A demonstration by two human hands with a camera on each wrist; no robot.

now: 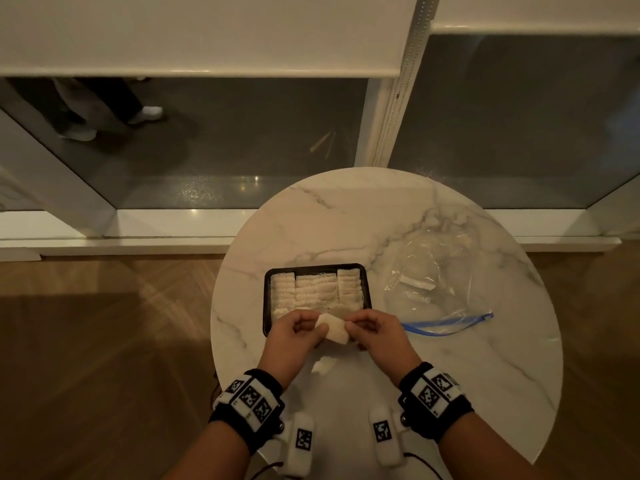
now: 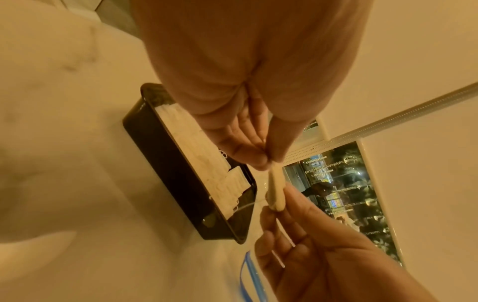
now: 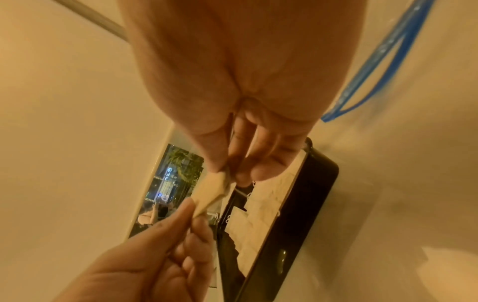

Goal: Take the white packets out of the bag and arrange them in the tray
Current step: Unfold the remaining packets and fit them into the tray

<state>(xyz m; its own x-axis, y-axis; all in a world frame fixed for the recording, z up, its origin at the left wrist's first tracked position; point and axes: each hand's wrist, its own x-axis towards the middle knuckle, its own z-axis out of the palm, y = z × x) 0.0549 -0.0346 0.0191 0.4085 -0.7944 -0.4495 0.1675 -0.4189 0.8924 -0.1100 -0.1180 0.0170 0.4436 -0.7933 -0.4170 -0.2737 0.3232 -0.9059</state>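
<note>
Over the tray's (image 1: 266,299) near edge, left hand (image 1: 294,336) and right hand (image 1: 375,332) pinch one white packet (image 1: 334,329).

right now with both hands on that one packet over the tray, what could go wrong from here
1. The left hand and right hand each pinch an end of the white packet; pulling apart could tear it.
2. Loose strings lie over the packets in the black tray; lowering this one might snag them and disturb the rows.
3. Another packet lies on the table under the wrists and could get knocked off.
</note>
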